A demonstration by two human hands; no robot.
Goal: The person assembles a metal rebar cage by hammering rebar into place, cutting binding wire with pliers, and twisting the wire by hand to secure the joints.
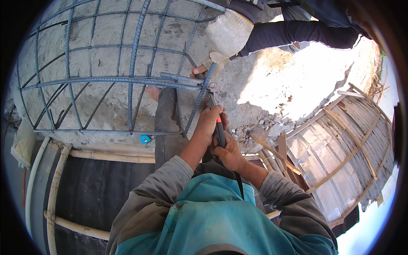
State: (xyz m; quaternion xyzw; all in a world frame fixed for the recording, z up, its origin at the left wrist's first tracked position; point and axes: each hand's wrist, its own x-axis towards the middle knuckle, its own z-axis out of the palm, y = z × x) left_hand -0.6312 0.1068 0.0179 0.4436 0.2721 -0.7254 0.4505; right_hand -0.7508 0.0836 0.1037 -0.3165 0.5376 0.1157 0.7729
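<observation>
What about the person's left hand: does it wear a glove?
No, the left hand is bare, with its skin plainly visible.

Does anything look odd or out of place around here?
Yes. A bare foot shows close by the steel bars, surprisingly unprotected beside hard metal. Broken rubble also lies scattered to the right of the right hand, making the ground look untidy.

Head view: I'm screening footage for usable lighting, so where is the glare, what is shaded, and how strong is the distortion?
Head view: the sunlit ground at upper right is washed nearly white; head view: the left hand, right hand and rebar cage sit in shade but stay readable; head view: fisheye bowing is plain toward the rim, with black corners.
</observation>
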